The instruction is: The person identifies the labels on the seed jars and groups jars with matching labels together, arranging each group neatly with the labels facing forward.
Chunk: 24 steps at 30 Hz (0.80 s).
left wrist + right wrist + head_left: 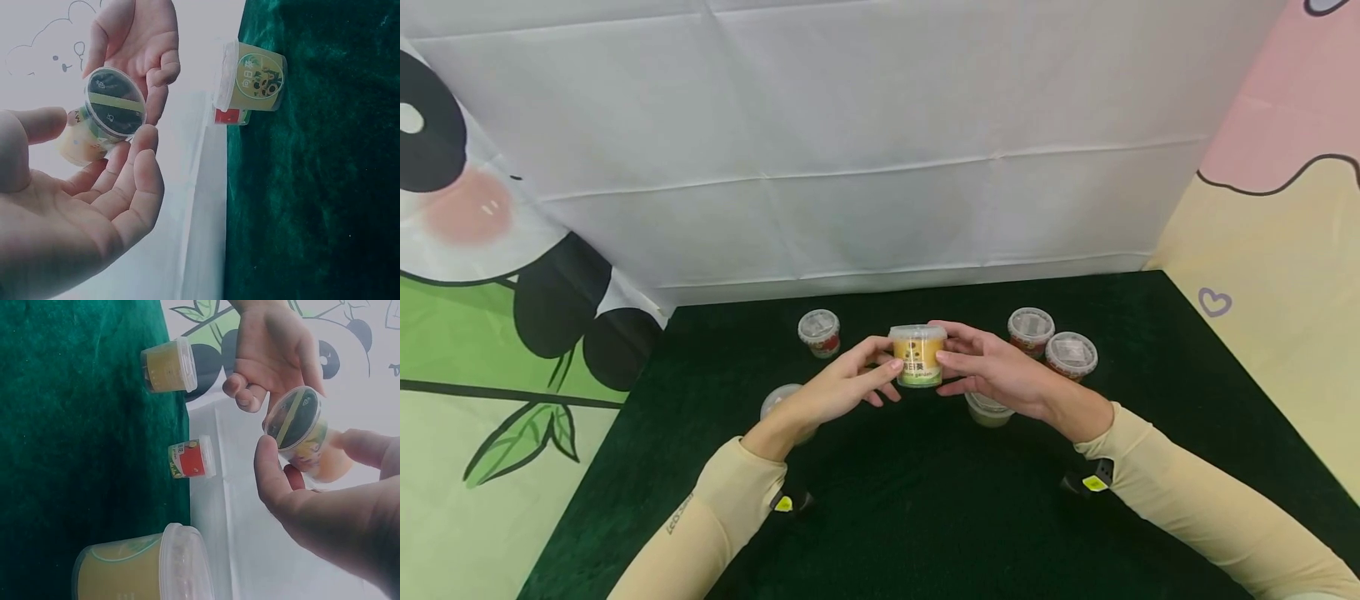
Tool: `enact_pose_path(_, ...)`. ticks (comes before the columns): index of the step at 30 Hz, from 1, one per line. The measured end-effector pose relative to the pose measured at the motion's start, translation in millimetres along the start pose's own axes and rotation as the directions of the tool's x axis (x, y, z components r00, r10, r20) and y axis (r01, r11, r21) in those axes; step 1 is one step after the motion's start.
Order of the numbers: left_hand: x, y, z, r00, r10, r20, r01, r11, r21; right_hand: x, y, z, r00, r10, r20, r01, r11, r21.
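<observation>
The yellow-labelled lidded cup (pixel 919 358) is pinched at 9 o'clock by the left hand's (pixel 842 385) fingers and at 3 by the right hand's (pixel 1003 371), presumably for steadiness, and is held upright above the table (pixel 910 517).

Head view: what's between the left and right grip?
One yellow tub, upright, with the left grip and right grip holding it from either side. The head view shows it plainly.
</observation>
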<state>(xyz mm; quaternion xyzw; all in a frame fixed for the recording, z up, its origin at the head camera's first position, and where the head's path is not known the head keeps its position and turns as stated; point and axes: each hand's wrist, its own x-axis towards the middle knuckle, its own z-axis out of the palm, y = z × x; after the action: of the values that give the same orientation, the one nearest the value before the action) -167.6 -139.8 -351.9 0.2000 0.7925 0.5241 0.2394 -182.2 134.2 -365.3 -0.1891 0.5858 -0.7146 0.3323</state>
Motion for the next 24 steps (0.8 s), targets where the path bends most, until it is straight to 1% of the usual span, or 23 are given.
enact_pose_path(7,-2.2,0.1,-1.6,1.0,0.004,-0.011,-0.004,1.0,-0.004,-0.7,0.5,1.2,1.0,0.004,0.016,-0.004,1.0,0.026)
enact_pose_path(14,-1.7,-0.8,-1.2,1.0,-0.005,-0.017,0.005,1.0,-0.006,-0.2,1.1,1.8,1.0,0.002,0.015,-0.002,1.0,0.015)
enact_pose_path(24,0.6,-6.0,-1.6,1.0,0.008,-0.002,-0.008,1.0,-0.015,2.5,2.9,1.8,1.0,0.001,0.028,-0.002,1.0,0.011)
